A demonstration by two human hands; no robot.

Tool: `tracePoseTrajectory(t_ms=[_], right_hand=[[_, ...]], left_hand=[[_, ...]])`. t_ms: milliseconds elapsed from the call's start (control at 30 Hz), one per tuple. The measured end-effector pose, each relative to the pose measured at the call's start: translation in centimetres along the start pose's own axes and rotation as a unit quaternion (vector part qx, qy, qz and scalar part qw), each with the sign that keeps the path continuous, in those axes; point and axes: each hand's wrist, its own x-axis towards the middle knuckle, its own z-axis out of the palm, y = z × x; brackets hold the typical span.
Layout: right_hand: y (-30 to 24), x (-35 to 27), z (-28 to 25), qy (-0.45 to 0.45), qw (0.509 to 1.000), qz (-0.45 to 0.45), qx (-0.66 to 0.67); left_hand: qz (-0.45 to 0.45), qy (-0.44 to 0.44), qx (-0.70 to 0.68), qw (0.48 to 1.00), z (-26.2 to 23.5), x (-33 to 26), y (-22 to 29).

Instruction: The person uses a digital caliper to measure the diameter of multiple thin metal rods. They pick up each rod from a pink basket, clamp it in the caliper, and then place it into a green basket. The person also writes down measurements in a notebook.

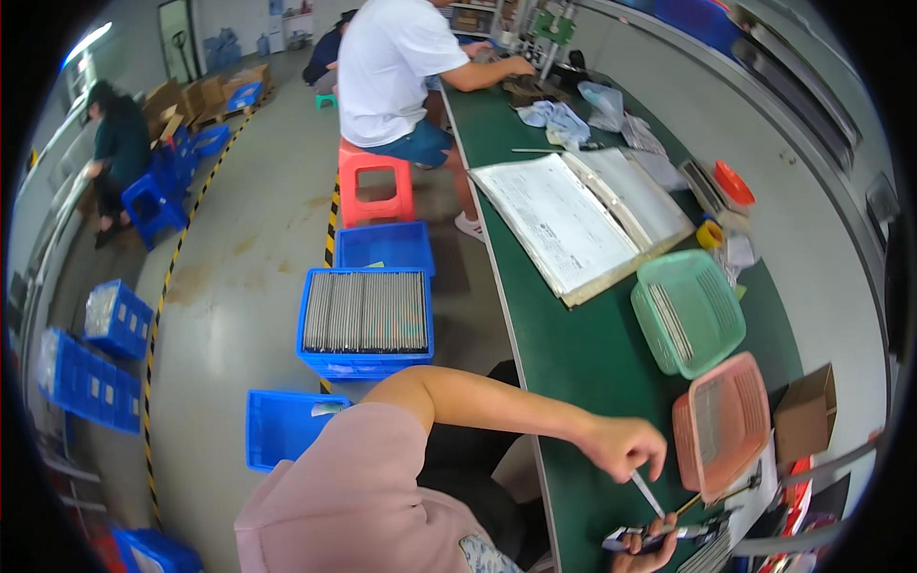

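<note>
My left hand [626, 447] reaches over the green table from the left, its fingers pinched on a thin silver strip [650, 496]. The strip slants down toward my right hand [651, 552], at the lower edge of the view. My right fingers are curled round a dark, flat piece with a shiny silver edge [626, 541]; its exact kind is too small to make out. The strip's lower end comes close to my right fingertips, and I cannot tell whether it touches the dark piece. Beside my hands stands a pink plastic basket [684, 430].
Beyond it are a green basket [642, 320] holding thin plates and an open binder [554, 215]. A cardboard box [807, 413] stands at the right. Left of the table, a blue crate [366, 366] holds rows of thin plates. A person in white [387, 76] works farther along the table.
</note>
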Motion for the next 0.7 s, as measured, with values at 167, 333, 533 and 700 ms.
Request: tracePoseTrajectory(t_ms=[167, 333, 533, 700], right_hand=[[1.6, 0.1, -1.4, -0.020, 0.998, -0.049, -0.016], [1.9, 0.3, 0.5, 0.053, 0.997, -0.062, -0.008], [-0.4, 1.2, 2.0, 0.079, 0.995, -0.053, 0.001], [-3.4, 1.5, 0.4, 0.076, 0.995, -0.060, 0.012]], left_hand=[[-0.023, 0.144, -0.264, 0.953, 5.2, 2.5, -1.0], [-0.010, 0.200, -0.229, 0.953, 10.2, 3.9, -2.0], [-0.174, 0.109, -0.348, 0.915, 7.3, 6.8, -4.6], [-0.247, 0.074, -0.311, 0.915, 5.7, 8.2, -6.7]])
